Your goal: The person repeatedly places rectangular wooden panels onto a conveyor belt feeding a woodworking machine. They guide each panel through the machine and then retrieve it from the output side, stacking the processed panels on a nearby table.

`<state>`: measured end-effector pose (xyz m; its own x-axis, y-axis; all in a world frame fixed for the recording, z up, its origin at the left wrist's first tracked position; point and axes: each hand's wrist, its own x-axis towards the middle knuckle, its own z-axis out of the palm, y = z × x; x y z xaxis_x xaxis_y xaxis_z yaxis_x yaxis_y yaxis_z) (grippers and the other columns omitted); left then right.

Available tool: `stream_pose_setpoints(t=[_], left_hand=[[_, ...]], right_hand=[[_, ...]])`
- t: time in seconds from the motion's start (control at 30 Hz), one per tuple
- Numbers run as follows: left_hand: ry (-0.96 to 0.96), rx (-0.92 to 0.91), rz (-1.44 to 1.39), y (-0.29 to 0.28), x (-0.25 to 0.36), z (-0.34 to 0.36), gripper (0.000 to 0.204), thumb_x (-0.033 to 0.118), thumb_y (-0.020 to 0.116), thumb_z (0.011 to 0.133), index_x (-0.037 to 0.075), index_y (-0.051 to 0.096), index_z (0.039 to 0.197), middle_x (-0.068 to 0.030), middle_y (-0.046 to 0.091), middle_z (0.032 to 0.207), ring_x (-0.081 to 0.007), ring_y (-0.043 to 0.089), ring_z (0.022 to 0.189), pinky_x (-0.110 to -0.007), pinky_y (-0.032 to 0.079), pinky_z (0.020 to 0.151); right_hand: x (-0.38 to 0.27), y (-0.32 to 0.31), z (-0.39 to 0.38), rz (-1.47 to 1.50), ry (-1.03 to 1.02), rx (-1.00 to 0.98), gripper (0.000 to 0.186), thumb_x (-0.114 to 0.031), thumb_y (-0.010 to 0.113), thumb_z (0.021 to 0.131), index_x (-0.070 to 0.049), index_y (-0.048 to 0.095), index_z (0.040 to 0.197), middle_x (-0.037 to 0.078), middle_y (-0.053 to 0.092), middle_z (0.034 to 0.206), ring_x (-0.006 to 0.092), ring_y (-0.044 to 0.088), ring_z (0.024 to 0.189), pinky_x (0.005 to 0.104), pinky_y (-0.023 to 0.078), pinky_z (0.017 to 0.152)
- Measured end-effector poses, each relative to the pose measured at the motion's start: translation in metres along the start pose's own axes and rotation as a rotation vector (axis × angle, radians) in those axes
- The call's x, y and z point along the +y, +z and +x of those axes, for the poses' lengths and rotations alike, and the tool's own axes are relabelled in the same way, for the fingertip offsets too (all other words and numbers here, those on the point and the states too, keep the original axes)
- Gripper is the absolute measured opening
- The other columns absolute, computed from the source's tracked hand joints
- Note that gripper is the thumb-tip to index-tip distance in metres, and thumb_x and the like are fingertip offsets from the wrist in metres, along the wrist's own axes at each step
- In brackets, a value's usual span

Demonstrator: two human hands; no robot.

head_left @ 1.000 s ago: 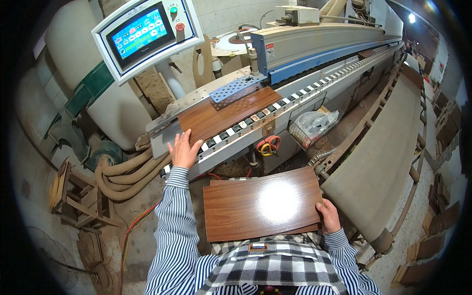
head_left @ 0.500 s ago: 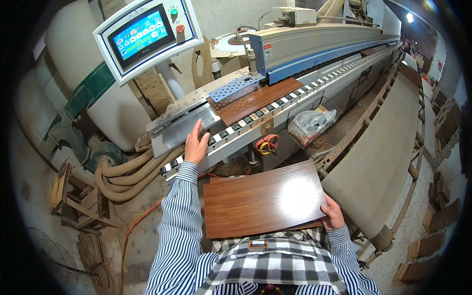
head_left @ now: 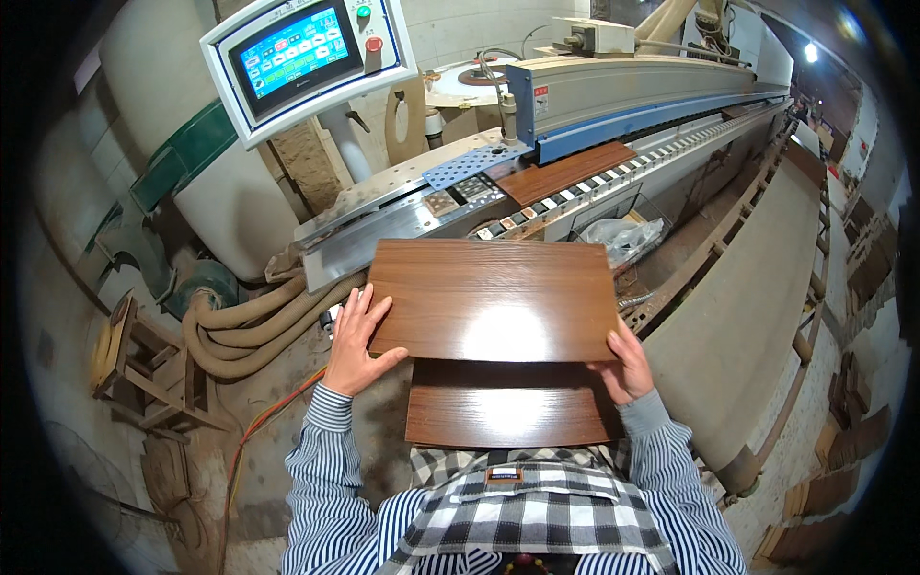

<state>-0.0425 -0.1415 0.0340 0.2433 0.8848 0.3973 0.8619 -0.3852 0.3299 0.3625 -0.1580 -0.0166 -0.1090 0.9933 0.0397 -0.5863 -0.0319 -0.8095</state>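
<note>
A brown wood-grain board (head_left: 450,297) is raised in front of me, level with the near side of the machine. My right hand (head_left: 625,364) grips its right end, thumb on top and fingers beneath. At its left end, my left hand (head_left: 356,340) rests against the edge with fingers stretched and thumb apart. Below lies a second brown board (head_left: 460,417), close to my checked apron (head_left: 537,513); what supports it is hidden. Another brown board (head_left: 565,172) lies flat on the machine's feed track (head_left: 652,163), passing under the blue-edged beam (head_left: 613,129).
A control panel (head_left: 292,62) with a lit screen stands at the upper left. Thick hoses (head_left: 240,335) and a wooden stool (head_left: 153,374) are on the left. A wire basket (head_left: 623,235) hangs below the track. To the right runs a long belt conveyor (head_left: 738,316).
The top board has been lifted off the lower one and moved forward. My left hand has come back from the machine to its left edge. The board on the track has moved farther in.
</note>
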Motion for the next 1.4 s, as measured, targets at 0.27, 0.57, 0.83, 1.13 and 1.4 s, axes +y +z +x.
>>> stream_pose_setpoints(t=[0.27, 0.57, 0.83, 1.13, 1.4], left_hand=[[-0.068, 0.072, 0.220, 0.001, -0.051, -0.011, 0.075, 0.057, 0.065, 0.075, 0.012, 0.048, 0.133, -0.0177, 0.039, 0.142, -0.0346, 0.033, 0.134, -0.048, 0.021, 0.111], [-0.338, 0.143, 0.198, 0.015, -0.076, 0.027, 0.073, 0.054, 0.066, 0.076, 0.007, 0.050, 0.131, -0.0206, 0.038, 0.142, -0.0338, 0.030, 0.135, -0.046, 0.022, 0.111], [-0.545, 0.034, 0.251, 0.018, -0.071, 0.075, 0.081, 0.063, 0.060, 0.076, 0.010, 0.046, 0.135, -0.0200, 0.031, 0.147, -0.0312, 0.025, 0.138, -0.047, 0.018, 0.112], [-0.608, 0.112, 0.257, 0.022, -0.072, 0.064, 0.085, 0.064, 0.060, 0.075, 0.012, 0.041, 0.139, -0.0229, 0.030, 0.146, -0.0350, 0.026, 0.137, -0.049, 0.015, 0.112], [-0.653, 0.148, 0.273, 0.025, -0.064, 0.057, 0.081, 0.063, 0.057, 0.078, 0.013, 0.041, 0.139, -0.0185, 0.031, 0.147, -0.0309, 0.027, 0.137, -0.049, 0.015, 0.112]], right_hand=[[0.035, 0.037, 0.078, 0.322, 0.198, -0.089, 0.050, -0.031, 0.048, 0.097, -0.009, 0.036, 0.140, 0.013, 0.058, 0.119, 0.0234, 0.064, 0.096, 0.0362, 0.057, 0.079], [0.021, 0.007, 0.015, -0.383, 0.005, 0.116, 0.041, -0.015, 0.047, 0.096, 0.001, 0.041, 0.133, 0.017, 0.057, 0.121, 0.0226, 0.062, 0.098, 0.0320, 0.051, 0.085], [0.044, -0.051, -0.088, -1.569, -0.391, 0.378, 0.046, -0.013, 0.056, 0.086, 0.002, 0.044, 0.128, 0.021, 0.052, 0.124, 0.0351, 0.050, 0.113, 0.0427, 0.039, 0.098], [0.044, -0.062, -0.073, -1.708, -0.073, 0.531, 0.029, -0.028, 0.057, 0.088, -0.003, 0.061, 0.103, 0.018, 0.059, 0.092, 0.0363, 0.059, 0.084, 0.0447, 0.047, 0.072], [0.047, -0.071, -0.070, -1.459, -0.184, 0.657, 0.023, -0.024, 0.065, 0.084, -0.002, 0.065, 0.088, 0.013, 0.062, 0.073, 0.0248, 0.060, 0.064, 0.0362, 0.047, 0.061]])
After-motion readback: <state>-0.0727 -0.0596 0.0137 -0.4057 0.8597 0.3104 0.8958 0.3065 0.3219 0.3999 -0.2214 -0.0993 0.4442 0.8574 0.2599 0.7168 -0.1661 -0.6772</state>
